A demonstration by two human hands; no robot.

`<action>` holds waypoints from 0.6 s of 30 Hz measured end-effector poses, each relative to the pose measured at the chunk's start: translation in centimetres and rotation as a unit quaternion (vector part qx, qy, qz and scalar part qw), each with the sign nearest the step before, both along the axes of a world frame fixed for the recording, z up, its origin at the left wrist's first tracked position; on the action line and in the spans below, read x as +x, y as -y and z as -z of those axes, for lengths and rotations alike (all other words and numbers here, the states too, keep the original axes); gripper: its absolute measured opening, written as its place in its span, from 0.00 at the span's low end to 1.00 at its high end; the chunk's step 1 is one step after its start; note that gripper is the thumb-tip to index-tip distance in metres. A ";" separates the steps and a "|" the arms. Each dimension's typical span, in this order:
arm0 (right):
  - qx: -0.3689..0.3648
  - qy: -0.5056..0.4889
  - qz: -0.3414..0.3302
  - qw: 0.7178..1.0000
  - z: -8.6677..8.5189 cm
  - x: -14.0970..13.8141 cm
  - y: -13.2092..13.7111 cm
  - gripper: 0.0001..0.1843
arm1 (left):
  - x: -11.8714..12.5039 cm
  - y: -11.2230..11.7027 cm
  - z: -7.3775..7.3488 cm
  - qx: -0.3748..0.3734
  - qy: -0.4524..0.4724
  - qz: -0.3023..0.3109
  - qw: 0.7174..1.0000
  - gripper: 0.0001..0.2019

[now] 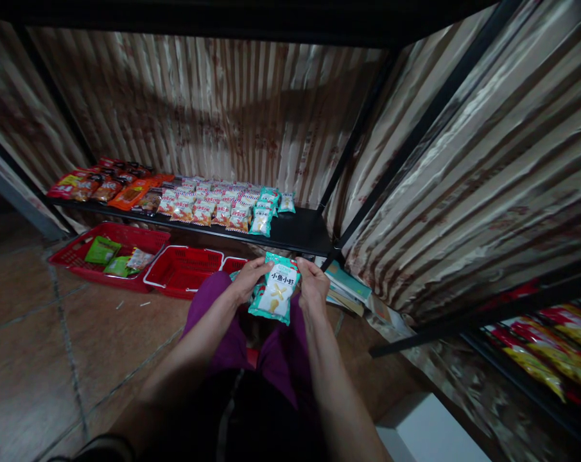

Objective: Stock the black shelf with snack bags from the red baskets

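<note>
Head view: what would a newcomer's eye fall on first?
The teal-and-white snack bag stands out at centre, held between the left hand and right hand. Beyond, packaged snacks line the black shelf; red plastic baskets sit on the floor below it, towards the left.

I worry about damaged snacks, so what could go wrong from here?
The teal snack bag could slip or crease, as the left hand and right hand hold it only near its top. The front teal pack on the black shelf sits close to the front edge, so a bump might knock it down.
</note>
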State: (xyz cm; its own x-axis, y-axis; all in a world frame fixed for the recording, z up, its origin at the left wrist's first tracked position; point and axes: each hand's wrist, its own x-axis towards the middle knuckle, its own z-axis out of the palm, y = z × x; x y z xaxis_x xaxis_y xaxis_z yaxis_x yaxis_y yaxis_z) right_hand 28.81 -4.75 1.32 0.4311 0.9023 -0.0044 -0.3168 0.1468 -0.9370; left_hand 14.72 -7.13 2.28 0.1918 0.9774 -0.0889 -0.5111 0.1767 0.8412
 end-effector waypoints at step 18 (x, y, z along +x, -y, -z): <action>-0.037 -0.005 -0.142 0.989 0.5 0.5 2.1 0.33 | 1.3 -2.0 -0.3 -0.005 -0.032 -0.197 0.980 0.24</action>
